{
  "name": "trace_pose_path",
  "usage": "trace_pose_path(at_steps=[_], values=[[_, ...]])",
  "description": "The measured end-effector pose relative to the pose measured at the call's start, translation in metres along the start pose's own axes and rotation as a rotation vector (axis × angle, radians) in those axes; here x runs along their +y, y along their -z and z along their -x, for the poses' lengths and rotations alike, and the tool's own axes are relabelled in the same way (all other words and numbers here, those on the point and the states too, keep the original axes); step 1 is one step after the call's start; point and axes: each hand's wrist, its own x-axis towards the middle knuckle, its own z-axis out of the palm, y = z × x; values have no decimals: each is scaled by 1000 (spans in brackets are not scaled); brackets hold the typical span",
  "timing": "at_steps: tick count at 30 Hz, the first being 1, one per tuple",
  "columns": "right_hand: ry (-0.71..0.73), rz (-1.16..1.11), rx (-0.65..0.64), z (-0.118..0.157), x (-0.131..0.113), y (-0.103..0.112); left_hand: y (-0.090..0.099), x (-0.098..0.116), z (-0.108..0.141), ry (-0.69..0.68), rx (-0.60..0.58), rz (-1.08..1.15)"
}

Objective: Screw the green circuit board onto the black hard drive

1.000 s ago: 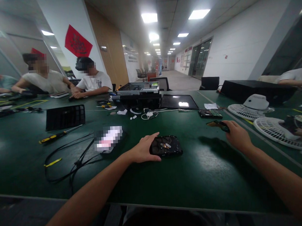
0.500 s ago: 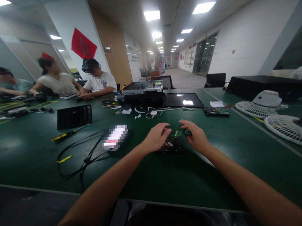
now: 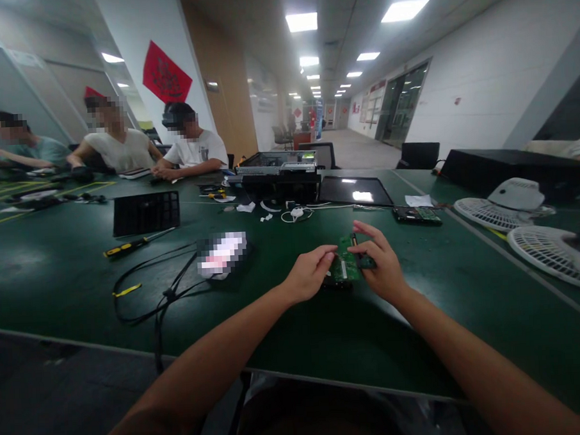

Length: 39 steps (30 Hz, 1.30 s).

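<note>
A small green circuit board [image 3: 344, 264] is held up between my hands, tilted, above a black drive-like device [image 3: 337, 285] on the green table. My left hand [image 3: 311, 271] pinches the board's left edge between thumb and fingers. At the board's right side, my right hand [image 3: 379, 265] has its fingers around the edge, with a dark green-black object [image 3: 366, 261] tucked against the palm. The board and my left hand hide much of the black device.
Left on the table [image 3: 276, 333] are a lit phone [image 3: 223, 254], black cables [image 3: 171, 293], a yellow-black screwdriver [image 3: 128, 247] and a dark panel [image 3: 146, 213]. An opened computer case [image 3: 275, 163] stands ahead; white fan parts [image 3: 553, 251] lie right. People sit far left.
The green board has been raised and tilted up off the black device, and more of it shows. My left hand now pinches its edge. The view has shifted slightly.
</note>
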Motion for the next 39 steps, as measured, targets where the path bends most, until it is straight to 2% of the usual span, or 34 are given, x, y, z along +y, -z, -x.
trace_pose_path(at_steps=[3,6,8,13,16,18,23,39], values=[[-63,-25,40,-2,-8,3,-2,3,0,123,-100,282],[-135,-82,-39,-3,-11,10,-2,3,1,200,-119,418],[-275,-183,-118,-4,-9,16,0,2,0,204,-79,368],[-879,-586,-297,-3,-3,27,5,4,-1,148,-37,83],[-1040,-688,-426,-1,-3,26,5,6,1,71,-35,-81],[-1065,-718,-472,0,-5,22,4,4,1,-1,-40,-217],[-1066,-741,-437,2,-8,13,2,-4,-1,-112,-36,-414],[-1198,-825,-329,11,6,6,9,-11,-2,-69,-133,-442]])
